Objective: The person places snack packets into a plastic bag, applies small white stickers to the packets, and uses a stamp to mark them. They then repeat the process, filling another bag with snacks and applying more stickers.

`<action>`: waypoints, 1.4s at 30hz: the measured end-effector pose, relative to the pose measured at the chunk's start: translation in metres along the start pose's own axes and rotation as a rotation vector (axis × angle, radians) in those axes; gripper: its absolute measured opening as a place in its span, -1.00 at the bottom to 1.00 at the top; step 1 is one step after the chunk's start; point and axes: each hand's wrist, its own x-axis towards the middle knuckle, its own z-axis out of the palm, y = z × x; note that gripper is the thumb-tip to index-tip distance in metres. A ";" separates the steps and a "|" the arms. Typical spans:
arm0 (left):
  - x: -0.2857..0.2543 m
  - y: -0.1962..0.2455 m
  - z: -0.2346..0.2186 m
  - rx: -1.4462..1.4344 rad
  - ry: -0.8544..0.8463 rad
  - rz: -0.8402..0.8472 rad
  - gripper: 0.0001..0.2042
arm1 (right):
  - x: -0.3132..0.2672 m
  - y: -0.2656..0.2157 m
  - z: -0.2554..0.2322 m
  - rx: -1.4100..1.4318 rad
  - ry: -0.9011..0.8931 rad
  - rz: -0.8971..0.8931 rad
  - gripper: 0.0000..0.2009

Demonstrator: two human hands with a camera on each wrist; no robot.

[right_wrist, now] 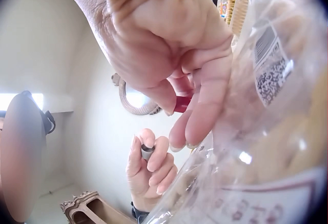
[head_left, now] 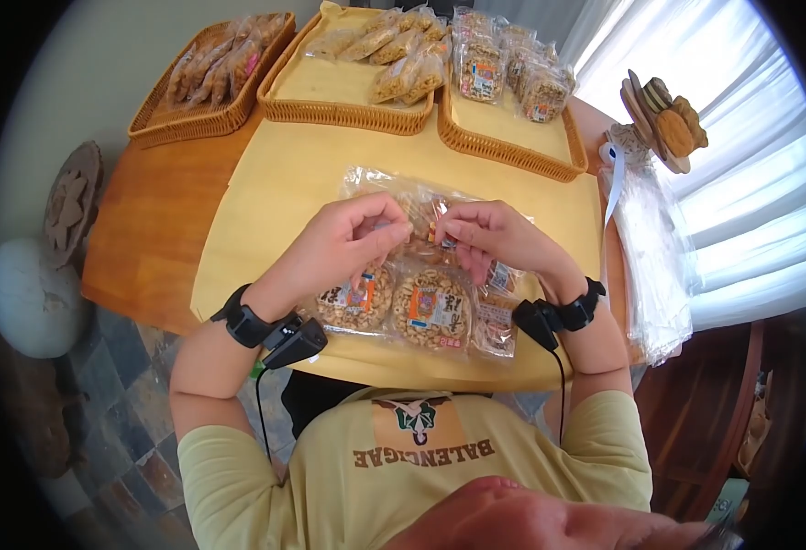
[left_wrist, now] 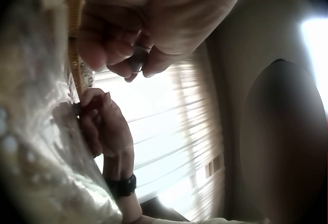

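A round-edged orange wooden table (head_left: 146,229) carries a yellow paper sheet (head_left: 275,197). Three rectangular woven wicker trays (head_left: 334,110) line the sheet's twelve o'clock edge. A clear cellophane bag of round peanut crackers (head_left: 403,302) lies at six o'clock.

A home dining corner: wooden table (head_left: 146,229), curtained window (head_left: 742,211), wicker trays (head_left: 348,110) of packed snacks.

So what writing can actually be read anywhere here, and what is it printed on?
"BALENCIAGA", seen upside down: on the chest of the person's yellow shirt.
Orange labels on the round snack packs under the hands: printed characters, too small to read.
Barcode and QR code label on the clear bag in the right wrist view: blurred, unreadable.
Labels on the packs in the far wicker tray: too small to read.
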 end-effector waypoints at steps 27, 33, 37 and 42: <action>-0.003 -0.003 0.006 0.111 -0.049 0.200 -0.52 | -0.016 -0.011 0.022 0.540 -0.125 -0.307 -0.71; -0.005 -0.001 0.006 0.208 -0.050 0.206 -0.51 | -0.019 -0.015 0.026 0.500 -0.106 -0.277 -0.71; -0.007 0.003 0.007 0.302 -0.035 0.215 -0.52 | -0.021 -0.016 0.028 0.470 -0.080 -0.262 -0.73; -0.007 0.005 0.008 0.338 -0.039 0.226 -0.50 | -0.021 -0.019 0.037 0.364 0.033 -0.245 -0.76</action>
